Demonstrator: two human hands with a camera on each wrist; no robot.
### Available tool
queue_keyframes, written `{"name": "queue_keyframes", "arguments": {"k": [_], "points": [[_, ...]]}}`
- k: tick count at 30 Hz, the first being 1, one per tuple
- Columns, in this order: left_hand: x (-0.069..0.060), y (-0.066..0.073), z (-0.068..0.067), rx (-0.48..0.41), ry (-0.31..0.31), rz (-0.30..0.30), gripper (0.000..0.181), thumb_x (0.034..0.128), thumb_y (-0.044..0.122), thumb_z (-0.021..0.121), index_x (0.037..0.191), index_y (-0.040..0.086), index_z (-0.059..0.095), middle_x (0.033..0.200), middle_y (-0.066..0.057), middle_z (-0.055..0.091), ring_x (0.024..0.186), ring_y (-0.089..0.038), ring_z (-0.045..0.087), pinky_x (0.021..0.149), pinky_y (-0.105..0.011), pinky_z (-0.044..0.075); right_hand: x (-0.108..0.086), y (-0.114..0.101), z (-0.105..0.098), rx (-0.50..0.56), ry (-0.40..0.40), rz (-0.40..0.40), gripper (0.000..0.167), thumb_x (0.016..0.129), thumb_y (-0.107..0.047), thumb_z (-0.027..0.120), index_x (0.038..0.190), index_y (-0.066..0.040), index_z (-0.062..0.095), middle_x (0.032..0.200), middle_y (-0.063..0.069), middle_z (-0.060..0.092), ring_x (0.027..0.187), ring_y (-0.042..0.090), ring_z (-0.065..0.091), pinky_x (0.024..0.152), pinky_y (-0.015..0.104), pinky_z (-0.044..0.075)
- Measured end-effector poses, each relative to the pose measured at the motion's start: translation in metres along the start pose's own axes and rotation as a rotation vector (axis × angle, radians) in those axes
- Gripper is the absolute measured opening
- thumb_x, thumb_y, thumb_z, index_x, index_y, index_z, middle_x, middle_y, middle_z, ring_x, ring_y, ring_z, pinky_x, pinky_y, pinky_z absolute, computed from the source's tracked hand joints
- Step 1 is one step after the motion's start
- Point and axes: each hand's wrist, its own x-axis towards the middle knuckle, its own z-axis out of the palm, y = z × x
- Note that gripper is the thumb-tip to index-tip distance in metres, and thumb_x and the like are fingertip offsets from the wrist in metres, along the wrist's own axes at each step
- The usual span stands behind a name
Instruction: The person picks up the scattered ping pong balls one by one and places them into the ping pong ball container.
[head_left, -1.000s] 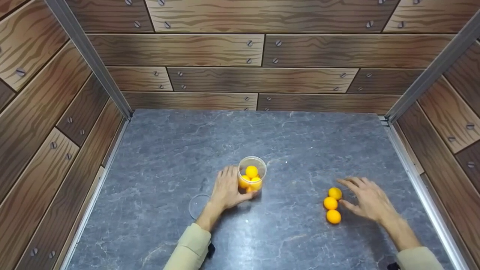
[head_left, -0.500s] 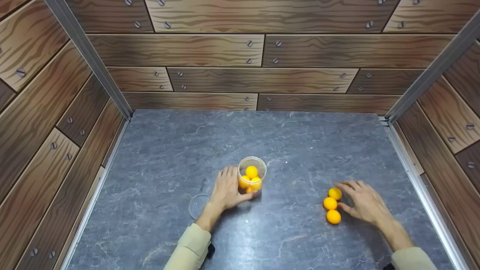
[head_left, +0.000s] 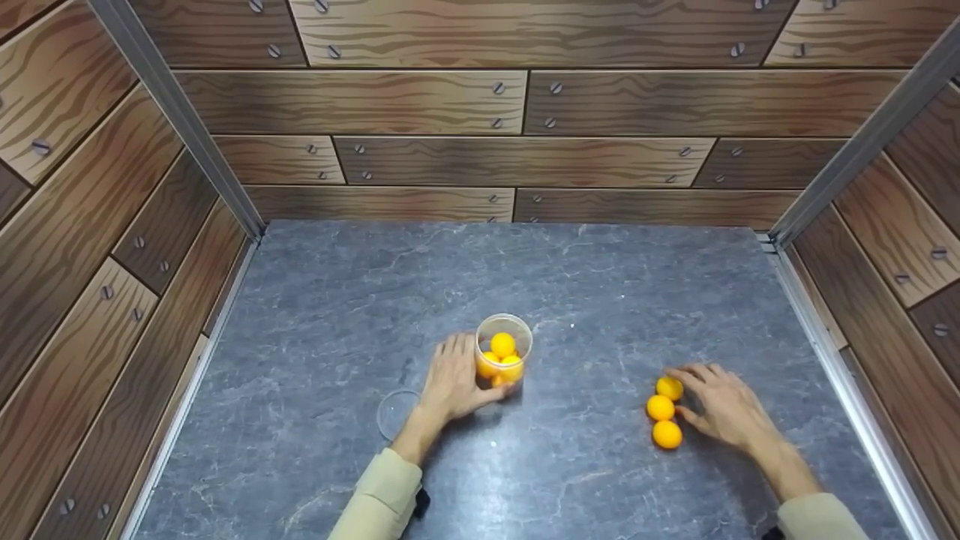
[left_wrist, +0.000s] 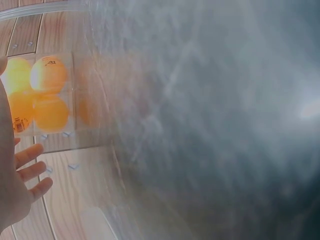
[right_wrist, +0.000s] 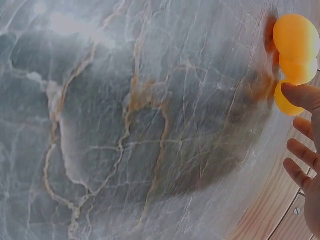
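Observation:
My left hand (head_left: 452, 379) holds a clear plastic tub (head_left: 487, 324) from its left side, thumb in front. Several orange table tennis balls (head_left: 503, 345) lie inside it; through its wall the left wrist view shows print on a ball (left_wrist: 49, 75). My right hand (head_left: 724, 405) is beside three more orange balls in a row on the table. Its index fingertip is at the far ball (head_left: 670, 388) and the thumb lies near the middle ball (head_left: 661, 408). Nearest me is the third ball (head_left: 667, 434). In the right wrist view, the thumb partly covers one ball (right_wrist: 287, 102).
A clear round lid (head_left: 390, 416) lies flat on the dark marbled table (head_left: 585, 480), partly behind the left forearm. Wood-patterned walls (head_left: 525, 161) with metal corner posts enclose the table at the back and both sides.
My right hand has moved slightly left, its index finger coming over the edge of the far ball. The left hand, the tub and the balls have stayed in place.

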Motion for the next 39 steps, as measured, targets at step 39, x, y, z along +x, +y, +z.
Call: {"name": "queue_keyframes", "arguments": {"k": [39], "points": [[0.000, -0.001, 0.001, 0.032, 0.001, 0.005, 0.102, 0.0809, 0.081, 0.062, 0.142, 0.000, 0.051, 0.126, -0.014, 0.065, 0.119, -0.032, 0.059, 0.099, -0.046, 0.050, 0.011, 0.007, 0.010, -0.023, 0.151, -0.097, 0.052, 0.076, -0.008, 0.089, 0.125, -0.011, 0.073, 0.112, 0.010, 0.074, 0.098, 0.030, 0.067, 0.079, 0.050, 0.057]]}}
